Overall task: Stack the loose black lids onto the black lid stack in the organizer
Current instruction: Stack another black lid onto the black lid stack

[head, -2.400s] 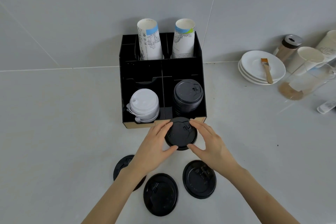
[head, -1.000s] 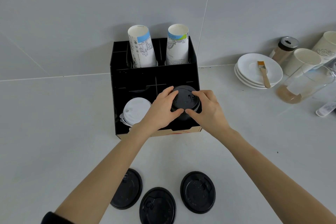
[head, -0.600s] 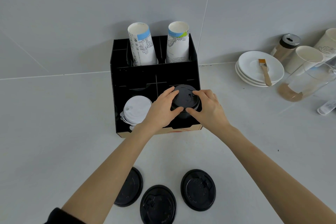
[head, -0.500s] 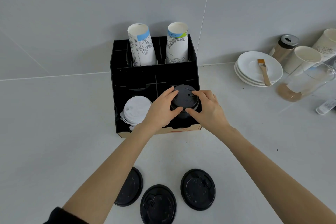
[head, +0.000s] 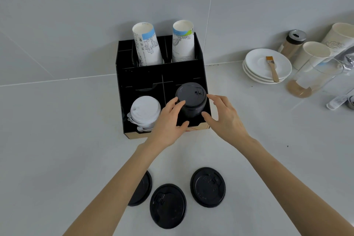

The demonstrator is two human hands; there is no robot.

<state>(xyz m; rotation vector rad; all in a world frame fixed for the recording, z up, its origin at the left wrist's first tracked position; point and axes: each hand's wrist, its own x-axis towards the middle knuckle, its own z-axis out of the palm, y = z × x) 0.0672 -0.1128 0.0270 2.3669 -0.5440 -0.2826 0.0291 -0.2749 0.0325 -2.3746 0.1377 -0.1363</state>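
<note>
The black lid stack (head: 191, 99) stands in the front right compartment of the black organizer (head: 159, 74), with a lid lying flat on top. My left hand (head: 168, 120) is open at the stack's left side, its fingertips at the stack's edge. To the right of the stack, my right hand (head: 222, 117) is open with fingers spread, just clear of it. Three loose black lids lie on the counter near me: one on the left (head: 142, 188) partly hidden under my left forearm, one in the middle (head: 168, 206) and one on the right (head: 207, 187).
A white lid stack (head: 145, 111) fills the front left compartment, and two paper cup stacks (head: 147, 44) stand at the back. At the right are white plates (head: 268, 65) with a brush, a glass jug (head: 310, 78), paper cups (head: 314, 53) and a shaker jar (head: 293, 43).
Both hands carried a black lid from the counter up onto the stack, held it there, and have now opened and drawn slightly back, leaving the lid on top.
</note>
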